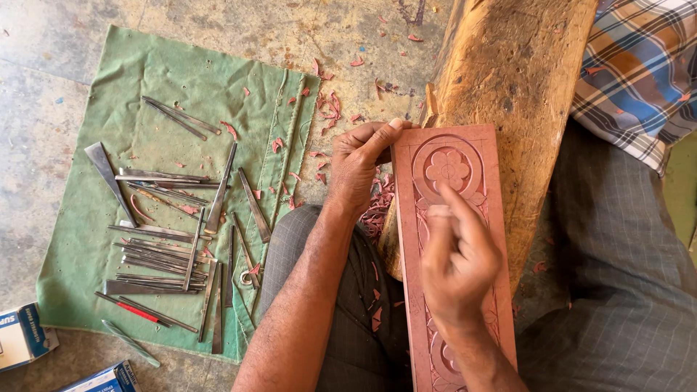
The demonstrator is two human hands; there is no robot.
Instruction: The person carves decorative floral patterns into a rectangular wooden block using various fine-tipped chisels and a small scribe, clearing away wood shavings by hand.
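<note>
Bare concrete floor is seen from above, strewn with reddish wood shavings. At the centre, a long reddish carved panel, cut with a flower inside a circle, is laid lengthwise on a rough wooden log, which is propped between the seated person's knees. The panel's upper left edge is clasped by the left hand, with the thumb pressed on the top corner and the fingers curled round the side, so this grip is closed on the panel. Over the panel's middle, the right hand is held with its fingers loosely bent and its fingertips close to the carving just below the flower; the hand is blurred, and whether anything is pinched in this grip cannot be told. To the left of the panel, a green cloth is spread on the floor, and many slim metal chisels are scattered across it. A checked cloth is seen to the right of the log.
</note>
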